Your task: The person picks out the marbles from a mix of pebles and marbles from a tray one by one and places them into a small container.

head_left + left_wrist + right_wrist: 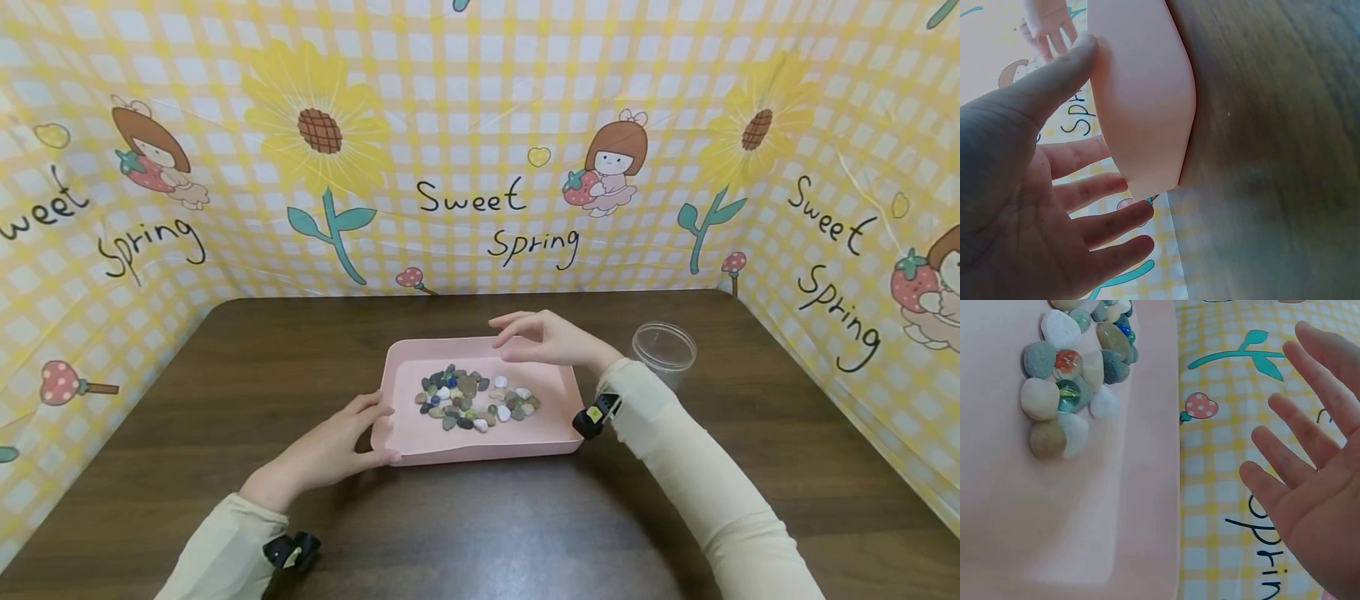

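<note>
A pink rectangular tray lies on the table, with many pebbles and glass marbles spread in two clusters on its floor. White, grey, brown and green stones lie among them. My left hand touches the tray's left end, thumb at the front corner. In the left wrist view its fingers are spread along the tray wall. Above the tray's far right side hovers my right hand, holding nothing, its fingers spread and slightly bent in the right wrist view.
A clear round jar stands on the dark wooden table, to the right of the tray and behind my right wrist. Yellow checked cloth with printed flowers and figures surrounds the table at the back and sides.
</note>
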`<state>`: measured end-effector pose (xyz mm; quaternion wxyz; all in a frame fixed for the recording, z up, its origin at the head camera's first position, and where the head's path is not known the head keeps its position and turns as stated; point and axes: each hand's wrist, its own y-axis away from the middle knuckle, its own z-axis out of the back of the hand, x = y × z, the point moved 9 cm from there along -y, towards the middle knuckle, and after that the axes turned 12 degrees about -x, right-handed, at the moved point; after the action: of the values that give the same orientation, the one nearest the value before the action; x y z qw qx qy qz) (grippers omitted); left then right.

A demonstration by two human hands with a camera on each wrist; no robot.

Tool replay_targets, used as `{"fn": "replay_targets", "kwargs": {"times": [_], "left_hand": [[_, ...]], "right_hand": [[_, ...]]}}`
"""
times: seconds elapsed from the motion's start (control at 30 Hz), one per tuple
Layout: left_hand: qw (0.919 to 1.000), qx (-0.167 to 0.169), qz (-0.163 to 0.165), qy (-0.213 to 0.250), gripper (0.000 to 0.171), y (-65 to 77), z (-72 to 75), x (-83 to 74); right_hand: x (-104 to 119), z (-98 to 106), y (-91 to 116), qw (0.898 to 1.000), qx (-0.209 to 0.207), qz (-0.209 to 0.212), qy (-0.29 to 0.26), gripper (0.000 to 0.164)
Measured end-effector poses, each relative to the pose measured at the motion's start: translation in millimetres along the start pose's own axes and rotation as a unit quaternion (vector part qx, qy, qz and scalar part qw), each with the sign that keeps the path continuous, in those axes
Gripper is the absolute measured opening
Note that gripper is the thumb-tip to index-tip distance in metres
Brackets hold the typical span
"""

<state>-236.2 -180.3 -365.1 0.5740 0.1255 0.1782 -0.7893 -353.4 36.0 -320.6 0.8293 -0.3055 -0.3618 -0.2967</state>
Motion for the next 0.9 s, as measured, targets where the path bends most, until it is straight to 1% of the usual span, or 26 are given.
{"fn": "replay_targets", "kwargs": {"times": [0.1,0.27,0.4,0.53,0.7,0.9], "left_hand": [[1.0000,-0.002,-0.001,0.001,0.074,0.5,0.2,-0.4],[1.0000,-0.004,0.000,0.001,0.074,0.8,0.2,-0.2],[1.0000,-0.002,0.003,0.002,0.074,0.6,-0.1,0.6],[1.0000,0.001,0.005,0.002,0.075,0.5,-0.2,0.8],[1.0000,-0.001,0.004,0.003,0.074,0.7,0.3,0.3],[1.0000,0.000,0.003,0.002,0.073,0.8,-0.1,0.2]], "right_hand": [[-3.3,-9.1,-3.4,1.000,0.028,-0.006,0.005,0.032],[-10.1,-20.3,-7.8,0.997,0.067,-0.036,0.004,0.028],[-14.9,-28.8,-8.8,0.994,0.098,-0.050,-0.008,0.027],[-19.0,-37.3,-9.4,0.991,0.126,-0.047,-0.018,0.027],[-23.2,-44.8,-9.4,0.988,0.144,-0.047,-0.022,0.026],[-33.4,-51.0,-7.8,0.985,0.149,-0.081,0.018,0.020]]}}
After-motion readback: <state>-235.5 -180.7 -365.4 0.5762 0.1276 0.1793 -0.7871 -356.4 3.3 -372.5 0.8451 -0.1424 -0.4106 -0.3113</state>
